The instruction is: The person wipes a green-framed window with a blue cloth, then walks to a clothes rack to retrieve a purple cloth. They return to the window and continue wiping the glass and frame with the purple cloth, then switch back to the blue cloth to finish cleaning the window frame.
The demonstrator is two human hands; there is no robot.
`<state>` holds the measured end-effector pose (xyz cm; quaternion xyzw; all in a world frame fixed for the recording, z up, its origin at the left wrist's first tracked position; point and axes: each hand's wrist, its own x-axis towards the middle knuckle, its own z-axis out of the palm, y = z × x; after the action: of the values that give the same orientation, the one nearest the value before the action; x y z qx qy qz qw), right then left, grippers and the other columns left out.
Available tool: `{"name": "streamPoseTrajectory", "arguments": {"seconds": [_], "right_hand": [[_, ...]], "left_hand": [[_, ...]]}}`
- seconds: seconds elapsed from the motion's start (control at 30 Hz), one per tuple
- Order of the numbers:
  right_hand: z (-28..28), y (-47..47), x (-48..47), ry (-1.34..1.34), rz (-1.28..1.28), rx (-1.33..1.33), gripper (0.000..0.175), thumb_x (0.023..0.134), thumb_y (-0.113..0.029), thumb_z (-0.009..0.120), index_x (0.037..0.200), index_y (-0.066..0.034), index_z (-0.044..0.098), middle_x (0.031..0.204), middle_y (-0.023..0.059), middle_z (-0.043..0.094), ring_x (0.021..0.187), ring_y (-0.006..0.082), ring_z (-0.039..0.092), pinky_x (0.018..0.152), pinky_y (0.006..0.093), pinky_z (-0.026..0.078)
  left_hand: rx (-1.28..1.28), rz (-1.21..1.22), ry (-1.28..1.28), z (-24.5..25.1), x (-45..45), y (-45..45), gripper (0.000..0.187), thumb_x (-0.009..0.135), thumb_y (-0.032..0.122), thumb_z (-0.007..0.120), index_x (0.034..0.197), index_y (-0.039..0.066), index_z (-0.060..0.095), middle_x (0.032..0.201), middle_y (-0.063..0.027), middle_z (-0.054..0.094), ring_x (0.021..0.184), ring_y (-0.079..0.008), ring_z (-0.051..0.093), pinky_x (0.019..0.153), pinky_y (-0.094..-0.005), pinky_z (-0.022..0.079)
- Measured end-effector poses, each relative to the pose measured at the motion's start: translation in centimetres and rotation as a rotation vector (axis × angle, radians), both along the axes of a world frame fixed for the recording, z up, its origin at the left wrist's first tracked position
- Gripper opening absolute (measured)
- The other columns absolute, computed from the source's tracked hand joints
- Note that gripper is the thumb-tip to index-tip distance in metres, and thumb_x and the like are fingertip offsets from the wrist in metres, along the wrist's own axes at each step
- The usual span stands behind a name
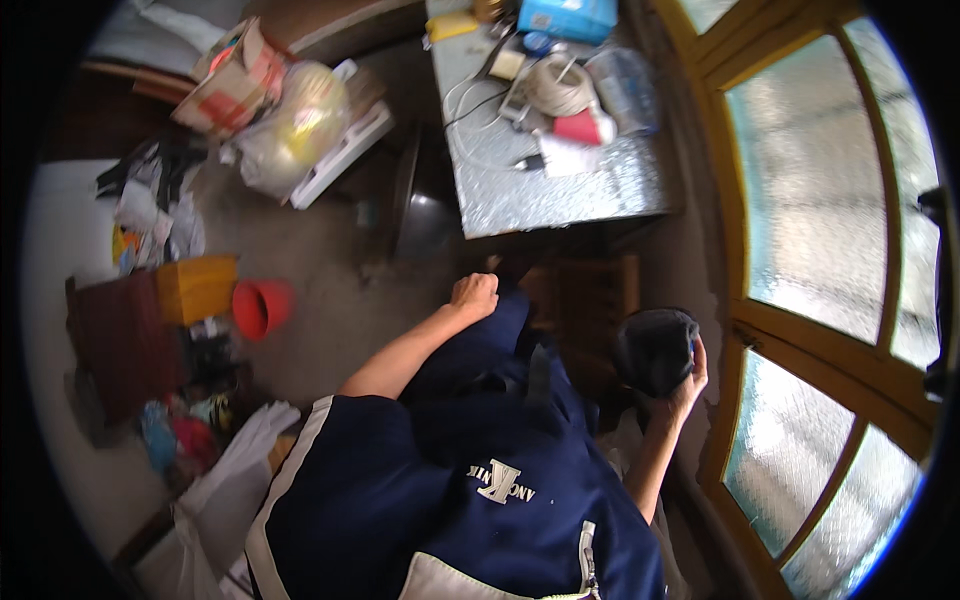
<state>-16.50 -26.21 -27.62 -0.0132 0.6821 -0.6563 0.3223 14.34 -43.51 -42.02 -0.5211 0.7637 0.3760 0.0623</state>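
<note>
My right hand (691, 379) is at the right, its fingers closed around the side of a dark, rounded object (654, 351) that looks like black fabric; I cannot tell exactly what it is. My left hand (475, 295) is curled near the middle, above my dark blue trouser leg (502, 322) and just below the near edge of the table. No object shows in it, though its palm side is hidden. Part of a wooden chair (592, 289) lies between the two hands.
A silvery-topped table (502, 199) ahead bears a coil of pale cable (559, 86), a blue pack (568, 19) and papers. Wood-framed windows (739, 187) stand close on the right. At the left are a red bucket (262, 309), a cardboard box (229, 86) and a stuffed plastic bag (307, 120).
</note>
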Motion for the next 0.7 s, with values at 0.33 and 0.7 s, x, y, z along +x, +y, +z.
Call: {"name": "streamPoseTrajectory", "arguments": {"seconds": [0.33, 0.7], "right_hand": [[-9.2, -0.5, 4.4, -0.204, 0.185, 0.023, 0.038, 0.08, -0.003, 0.069, 0.117, 0.0025, 0.058, 0.106, 0.0119, 0.065, 0.092, 0.0197, 0.065, 0.083, 0.0316, 0.053], [-13.0, -3.2, 3.6, -0.164, 0.174, 0.021, 0.04, 0.082, -0.006, 0.069, 0.119, 0.001, 0.057, 0.107, 0.0106, 0.064, 0.093, 0.0184, 0.063, 0.083, 0.0325, 0.052]], "left_hand": [[0.299, 0.329, -0.21, -2.7, 8.0, 4.2, 0.016, 0.08, 0.024, 0.064, 0.086, 0.009, 0.066, 0.09, -0.0152, 0.067, 0.09, -0.0343, 0.063, 0.079, -0.0437, 0.051], [-0.192, 0.272, -0.043, -4.2, 10.6, 3.3, 0.009, 0.078, 0.014, 0.061, 0.084, 0.007, 0.06, 0.081, -0.0153, 0.06, 0.077, -0.0367, 0.061, 0.066, -0.0464, 0.049]]}}
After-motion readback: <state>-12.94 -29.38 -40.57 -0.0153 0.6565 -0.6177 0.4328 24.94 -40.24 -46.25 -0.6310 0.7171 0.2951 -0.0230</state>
